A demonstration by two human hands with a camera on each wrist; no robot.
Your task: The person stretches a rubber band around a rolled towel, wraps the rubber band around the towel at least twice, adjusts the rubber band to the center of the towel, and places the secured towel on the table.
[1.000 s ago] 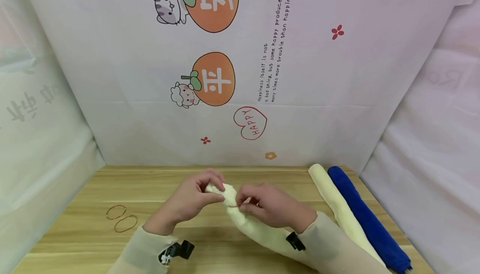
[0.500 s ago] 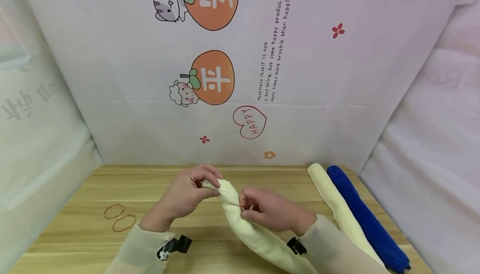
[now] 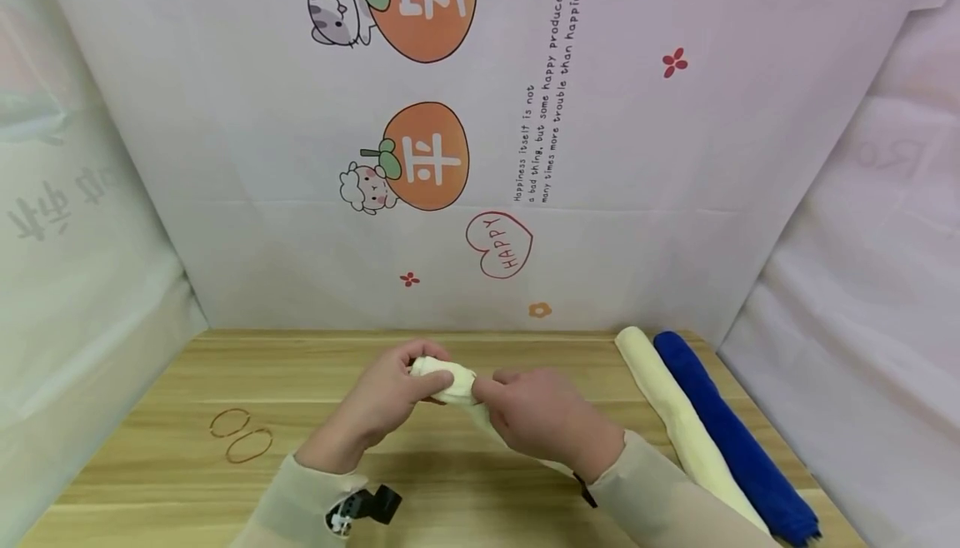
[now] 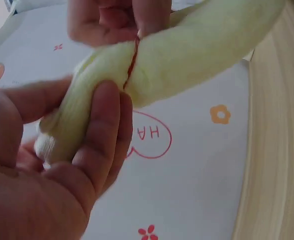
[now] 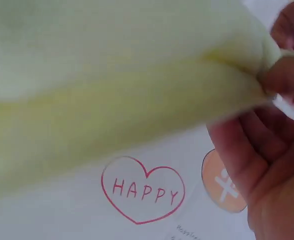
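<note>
A rolled pale-yellow towel [image 4: 202, 50] is held up over the table, its end between my two hands. My left hand [image 3: 386, 398] grips that end, the thumb across its top and the fingers curled round it. A thin reddish rubber band [image 4: 131, 67] circles the towel just past my left fingertips in the left wrist view. My right hand [image 3: 551, 419] pinches at the band's edge, its knuckles turned up. In the head view, the right hand and forearm hide much of the roll, while the right wrist view shows the towel's blurred length [image 5: 112, 115].
Two loose rubber bands, one farther back [image 3: 230, 411] and one nearer [image 3: 250, 460], lie on the wooden table [image 3: 172, 498] at the left. Along the right side lie a cream rolled towel [image 3: 678, 423] and a blue rolled towel [image 3: 735, 431]. A printed white cloth [image 3: 600, 265] stands behind.
The towel's end has tipped toward the head camera, and my left thumb has moved over it. My right hand has turned knuckles-up and covers the band in the head view.
</note>
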